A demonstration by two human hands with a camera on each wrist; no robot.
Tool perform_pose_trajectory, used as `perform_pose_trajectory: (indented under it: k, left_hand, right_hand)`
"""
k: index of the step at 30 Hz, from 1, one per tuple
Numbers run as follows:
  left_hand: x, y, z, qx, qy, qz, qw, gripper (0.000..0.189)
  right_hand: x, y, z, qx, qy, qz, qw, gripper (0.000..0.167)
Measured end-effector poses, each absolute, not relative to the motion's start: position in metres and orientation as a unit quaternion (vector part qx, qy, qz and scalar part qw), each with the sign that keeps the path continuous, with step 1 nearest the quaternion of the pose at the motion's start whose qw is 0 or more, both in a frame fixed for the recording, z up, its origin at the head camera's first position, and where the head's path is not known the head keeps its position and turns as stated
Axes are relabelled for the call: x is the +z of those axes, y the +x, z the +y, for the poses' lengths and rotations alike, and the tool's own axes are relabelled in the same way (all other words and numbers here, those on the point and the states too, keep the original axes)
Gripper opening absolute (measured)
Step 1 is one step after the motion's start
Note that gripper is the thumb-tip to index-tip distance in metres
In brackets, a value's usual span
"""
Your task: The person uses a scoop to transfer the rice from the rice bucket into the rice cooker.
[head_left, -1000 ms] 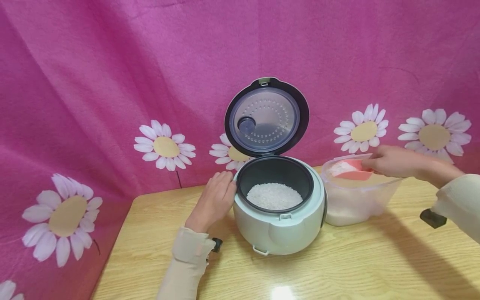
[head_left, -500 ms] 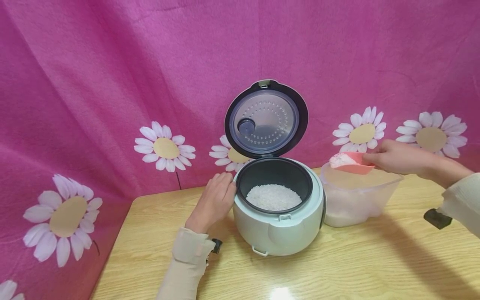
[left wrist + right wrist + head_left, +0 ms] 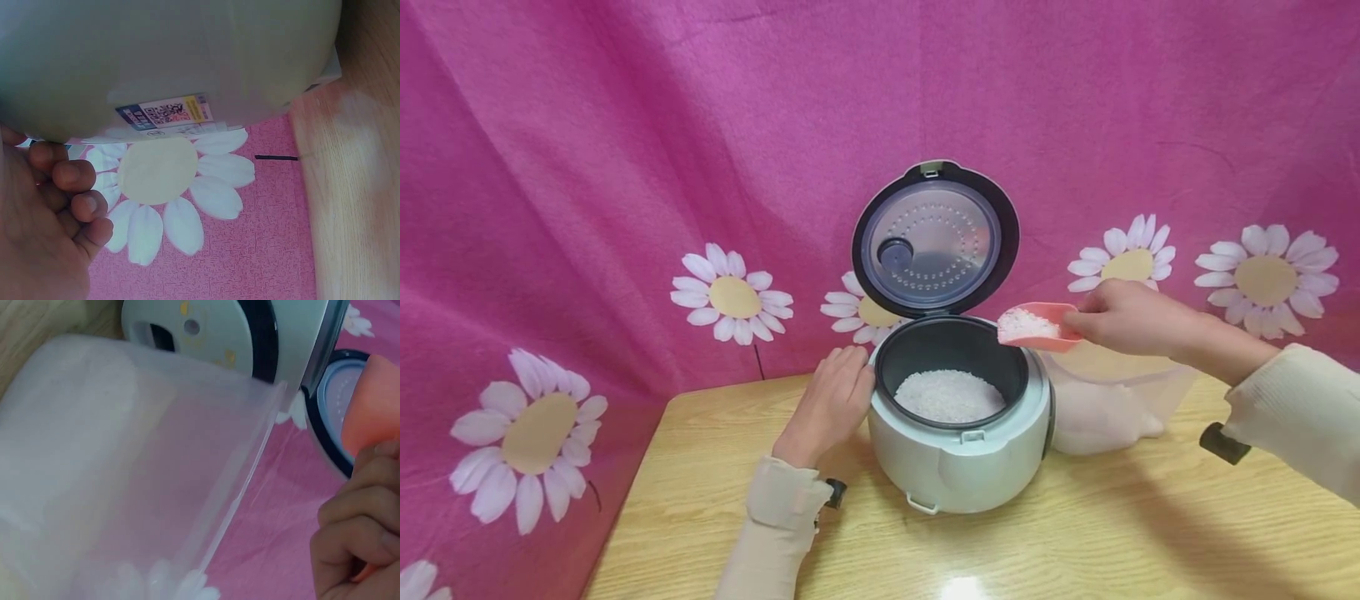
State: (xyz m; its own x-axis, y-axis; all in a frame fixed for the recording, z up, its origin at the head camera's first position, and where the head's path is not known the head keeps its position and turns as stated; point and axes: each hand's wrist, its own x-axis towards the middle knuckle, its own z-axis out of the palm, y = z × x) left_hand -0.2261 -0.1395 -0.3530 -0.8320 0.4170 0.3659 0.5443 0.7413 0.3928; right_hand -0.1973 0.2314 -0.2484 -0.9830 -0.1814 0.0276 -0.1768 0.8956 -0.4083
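Observation:
Holding a pinkish-orange scoop [image 3: 1037,327] of white rice, my right hand [image 3: 1138,318] is at the right side of the rice cooker [image 3: 958,471]. The scoop's tip overlaps the right rim of the cooker's dark inner pot [image 3: 953,342], where a layer of rice [image 3: 950,395] lies. The lid [image 3: 936,233] stands raised behind. My left hand [image 3: 831,400] rests against the cooker's upper left side. The left wrist view shows its fingers [image 3: 74,175] loosely curled beside the body. In the right wrist view, fingers wrap the scoop's handle.
A translucent plastic bin [image 3: 125,456] with rice in it stands right of the cooker, partly behind the right forearm in the head view. The wooden table [image 3: 700,467] backs onto a pink flowered cloth [image 3: 775,125]. Wrist straps with small dark devices sit on both sleeves.
My right hand has lifted the rice-filled scoop out of the plastic bin and moved it left to the cooker's right rim. The left hand has stayed in place.

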Motion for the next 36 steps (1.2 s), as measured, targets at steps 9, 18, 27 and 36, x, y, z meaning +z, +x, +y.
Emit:
perform_pose_trajectory:
  k: [9,18,27,36]
  left_hand:
    - [-0.354,-0.227,-0.140,-0.245,-0.262,-0.923,0.136,0.017]
    - [-0.355,-0.227,-0.140,-0.248,-0.261,-0.923,0.134,0.017]
    - [-0.355,-0.227,-0.140,-0.249,-0.262,-0.922,0.138,0.017]
    - [-0.354,-0.228,-0.139,-0.253,-0.263,-0.921,0.138,0.017]
  right_hand:
    - [-0.247,-0.194,0.201,-0.149,-0.120,0.980,-0.061,0.037]
    - [-0.255,-0.189,0.187,-0.079,-0.145,0.977,-0.134,0.037]
    - [-0.262,-0.187,0.187,-0.062,-0.188,0.956,-0.215,0.027]
    - [-0.264,-0.188,0.191,-0.069,-0.207,0.948,-0.233,0.019]
